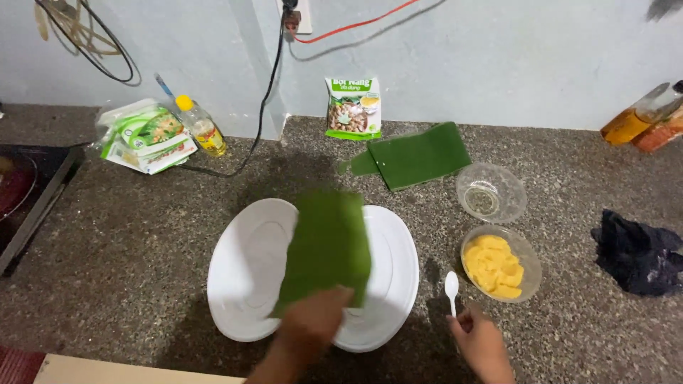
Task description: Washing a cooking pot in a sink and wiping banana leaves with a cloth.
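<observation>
Green leaf piece (329,245), flat, roughly rectangular, blurred, lies across two white plates (249,267) that overlap side by side on a speckled grey stone counter (142,235). Left hand (313,323) is on the leaf's near edge, fingers curled over it and pressing or pinching it; the exact grip can't be told through the blur. Right hand (480,341) is closed around the handle of a small white plastic spoon (451,288), bowl end pointing away, just right of the plates. The hands are apart, one at each side of the right plate's near rim. Near the spoon: a clear glass bowl (528,256) with chunky yellow paste (493,264). Behind it, a second clear bowl (491,192), ribbed, nearly empty. More leaf (416,158), darker, smooth, cut straight, lies flat farther back. A glossy green-and-white packet (353,107) leans on the pale wall. At far left: a stack of plastic packs (146,135) and a small bottle (201,126) with yellow cap and yellow liquid, lying tilted. A black cable (267,92) drops from a wall socket to the counter. At right: a crumpled dark cloth (637,252), soft folds, and two bottles (644,117) of amber and reddish liquid at the edge. A dark cooktop (28,192) is at the left edge.
</observation>
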